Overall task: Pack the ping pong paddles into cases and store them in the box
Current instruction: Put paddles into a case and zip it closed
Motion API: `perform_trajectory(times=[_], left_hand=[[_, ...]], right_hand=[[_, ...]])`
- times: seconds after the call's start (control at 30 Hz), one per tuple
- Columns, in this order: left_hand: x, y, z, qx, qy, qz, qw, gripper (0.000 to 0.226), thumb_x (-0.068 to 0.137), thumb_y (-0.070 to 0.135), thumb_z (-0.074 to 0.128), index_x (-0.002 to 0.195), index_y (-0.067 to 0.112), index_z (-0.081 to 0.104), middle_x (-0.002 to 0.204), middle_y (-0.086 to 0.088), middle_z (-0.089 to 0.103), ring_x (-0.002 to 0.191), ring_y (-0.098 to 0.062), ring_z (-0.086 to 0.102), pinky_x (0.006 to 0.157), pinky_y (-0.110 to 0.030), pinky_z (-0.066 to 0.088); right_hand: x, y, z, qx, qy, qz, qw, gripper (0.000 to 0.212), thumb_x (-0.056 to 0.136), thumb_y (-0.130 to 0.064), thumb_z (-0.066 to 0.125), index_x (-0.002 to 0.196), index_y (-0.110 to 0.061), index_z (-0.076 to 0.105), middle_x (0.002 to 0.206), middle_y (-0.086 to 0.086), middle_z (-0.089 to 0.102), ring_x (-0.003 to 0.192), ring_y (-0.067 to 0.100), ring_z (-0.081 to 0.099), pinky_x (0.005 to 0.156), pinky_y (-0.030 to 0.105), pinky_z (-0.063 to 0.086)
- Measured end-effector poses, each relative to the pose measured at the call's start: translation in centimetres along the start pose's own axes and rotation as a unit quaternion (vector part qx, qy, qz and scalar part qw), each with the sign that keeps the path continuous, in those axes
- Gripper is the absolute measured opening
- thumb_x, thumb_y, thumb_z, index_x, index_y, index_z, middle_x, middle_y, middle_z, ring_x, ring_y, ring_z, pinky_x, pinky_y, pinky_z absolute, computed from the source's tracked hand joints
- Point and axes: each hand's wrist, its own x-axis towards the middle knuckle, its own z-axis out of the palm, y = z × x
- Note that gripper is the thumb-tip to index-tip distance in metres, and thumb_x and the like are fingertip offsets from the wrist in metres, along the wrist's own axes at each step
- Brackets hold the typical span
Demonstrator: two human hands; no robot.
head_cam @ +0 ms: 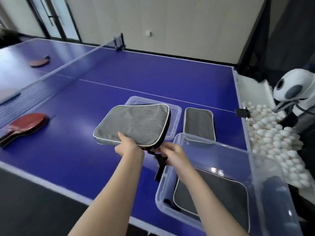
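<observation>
One grey paddle case, white piping, held above the blue table. Left hand grips its near edge, thumb on top. Right hand pinches its near corner beside the hanging black strap.
Beyond the grip, under the case: clear lid.
Right of the grip: clear box, a second case flat inside.
Beyond the box: third case on the table.
Far left of the grip: red paddles, stacked.

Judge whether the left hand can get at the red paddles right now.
Likely not yet: the left hand grips the grey case; otherwise bare table lies between it and the red paddles.
</observation>
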Motion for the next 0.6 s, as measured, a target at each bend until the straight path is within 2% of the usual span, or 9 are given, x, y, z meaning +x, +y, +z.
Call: perform_trajectory(times=[0.07, 0.17, 0.3, 0.37, 0.43, 0.5, 0.53, 0.6], left_hand=[[0.6, 0.9, -2.4, -0.013, 0.039, 0.01, 0.999, 0.051, 0.089, 0.048, 0.057, 0.123, 0.012, 0.048, 0.102, 0.0, 0.055, 0.081, -0.026, 0.055, 0.069, -0.035, 0.045], [1.5, 2.4, -5.4, -0.015, 0.083, 0.032, 0.996, 0.055, 0.09, 0.051, 0.053, 0.126, 0.009, 0.048, 0.114, -0.005, 0.059, 0.085, -0.027, 0.054, 0.071, -0.035, 0.042], [3.1, 4.9, -8.4, -0.037, 0.125, 0.045, 0.99, 0.057, 0.092, 0.049, 0.053, 0.131, 0.007, 0.046, 0.129, -0.01, 0.056, 0.103, -0.032, 0.059, 0.074, -0.036, 0.042], [4.1, 6.4, -9.6, -0.046, 0.141, 0.044, 0.988, 0.058, 0.092, 0.05, 0.052, 0.132, 0.009, 0.045, 0.13, -0.01, 0.055, 0.102, -0.031, 0.058, 0.073, -0.037, 0.041], [5.6, 7.9, -10.9, -0.051, 0.154, 0.043, 0.986, 0.058, 0.091, 0.051, 0.052, 0.133, 0.011, 0.044, 0.13, -0.01, 0.055, 0.102, -0.031, 0.058, 0.076, -0.04, 0.045], [7.6, 9.8, -12.3, -0.05, 0.165, 0.044, 0.984, 0.061, 0.091, 0.052, 0.052, 0.134, 0.011, 0.043, 0.132, -0.01, 0.054, 0.109, -0.032, 0.058, 0.085, -0.044, 0.049], [8.6, 10.9, -13.0, -0.047, 0.17, 0.043, 0.983, 0.063, 0.09, 0.053, 0.052, 0.136, 0.011, 0.042, 0.134, -0.01, 0.053, 0.111, -0.033, 0.058, 0.088, -0.045, 0.049], [10.8, 13.4, -14.7, -0.044, 0.175, 0.044, 0.983, 0.065, 0.09, 0.054, 0.052, 0.138, 0.011, 0.041, 0.135, -0.01, 0.053, 0.112, -0.033, 0.058, 0.086, -0.042, 0.048]], right_hand=[[-0.9, 0.7, 2.3, 0.028, -0.041, 0.019, 0.999, 0.012, 0.095, -0.009, 0.054, 0.093, -0.005, 0.065, 0.087, 0.01, 0.07, 0.067, 0.018, 0.067, 0.05, 0.027, 0.055], [-1.9, 1.3, 5.3, 0.042, -0.085, 0.037, 0.995, 0.017, 0.094, -0.01, 0.056, 0.104, 0.001, 0.065, 0.088, 0.014, 0.07, 0.067, 0.021, 0.067, 0.052, 0.027, 0.054], [-2.4, 2.0, 8.8, -0.002, -0.111, 0.04, 0.993, 0.013, 0.089, -0.012, 0.065, 0.097, -0.001, 0.067, 0.075, 0.008, 0.066, 0.061, 0.018, 0.063, 0.054, 0.028, 0.053], [-2.1, 2.5, 10.9, -0.027, -0.094, 0.038, 0.994, 0.009, 0.087, -0.011, 0.068, 0.09, -0.003, 0.067, 0.07, 0.006, 0.065, 0.055, 0.018, 0.061, 0.051, 0.027, 0.052], [-1.5, 3.2, 13.3, -0.12, -0.067, -0.006, 0.991, 0.009, 0.085, -0.017, 0.07, 0.081, -0.009, 0.068, 0.065, 0.0, 0.065, 0.055, 0.011, 0.06, 0.053, 0.022, 0.05], [-0.7, 3.8, 16.1, -0.258, -0.047, -0.09, 0.961, 0.014, 0.086, -0.025, 0.069, 0.075, -0.017, 0.07, 0.06, -0.01, 0.063, 0.056, -0.002, 0.057, 0.054, 0.013, 0.043], [-0.4, 4.0, 17.6, -0.303, -0.049, -0.124, 0.944, 0.017, 0.088, -0.028, 0.065, 0.076, -0.017, 0.071, 0.06, -0.01, 0.064, 0.058, 0.0, 0.057, 0.055, 0.016, 0.042], [0.3, 4.3, 21.0, -0.362, -0.065, -0.172, 0.914, 0.022, 0.091, -0.029, 0.056, 0.08, -0.016, 0.07, 0.069, -0.003, 0.068, 0.068, 0.013, 0.06, 0.062, 0.03, 0.045]])
